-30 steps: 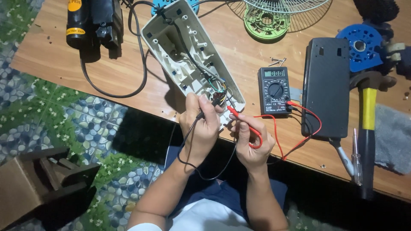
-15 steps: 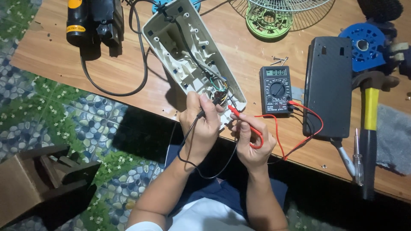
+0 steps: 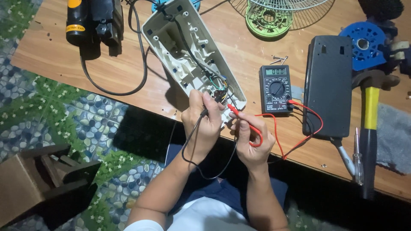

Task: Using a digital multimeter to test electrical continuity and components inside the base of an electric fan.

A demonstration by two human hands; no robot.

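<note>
while hands (image 3: 204, 124) (image 3: 252, 139) pinch probes, casing (image 3: 188, 55) long axis points up-left.

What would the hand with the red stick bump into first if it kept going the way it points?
Probably the bundle of coloured wires inside the open cream casing. The right hand aims its red probe up and left, and the tip sits right by the casing's near end, though depth is hard to judge.
</note>
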